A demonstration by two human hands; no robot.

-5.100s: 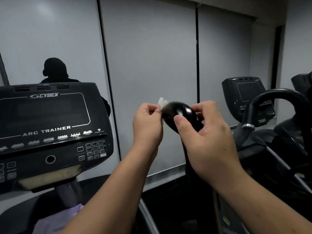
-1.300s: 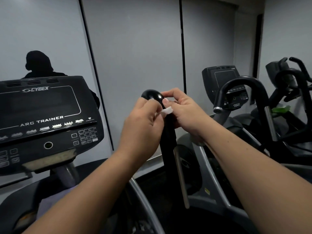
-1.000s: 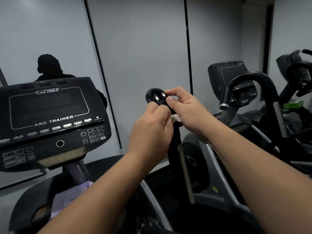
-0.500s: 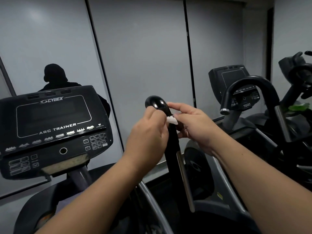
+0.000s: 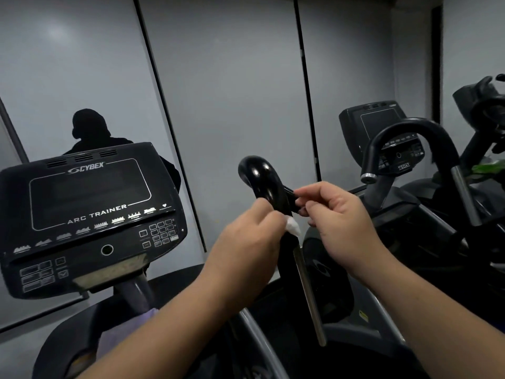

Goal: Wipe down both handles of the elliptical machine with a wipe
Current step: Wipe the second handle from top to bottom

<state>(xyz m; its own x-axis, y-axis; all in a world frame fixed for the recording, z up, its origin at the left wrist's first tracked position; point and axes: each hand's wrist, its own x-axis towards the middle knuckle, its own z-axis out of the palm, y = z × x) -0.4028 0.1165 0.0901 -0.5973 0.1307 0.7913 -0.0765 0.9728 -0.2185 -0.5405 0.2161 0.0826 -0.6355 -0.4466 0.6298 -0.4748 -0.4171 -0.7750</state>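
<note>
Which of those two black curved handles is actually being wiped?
The glossy handle between both hands, with the white wipe against it. The hooked handle to the right stands untouched.

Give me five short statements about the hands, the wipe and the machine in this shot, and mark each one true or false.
1. The left hand holds the white wipe against the black handle. True.
2. The right hand rests on the console. False: it is at the handle, fingers curled at its right side, well away from the console.
3. The console reads ARC TRAINER. True.
4. The wipe covers the rounded top of the handle. False: the glossy top is bare; the wipe sits lower, just below the bend.
5. Both hands are on the neighbouring machine's curved handle. False: that handle, further right, is untouched.
</note>
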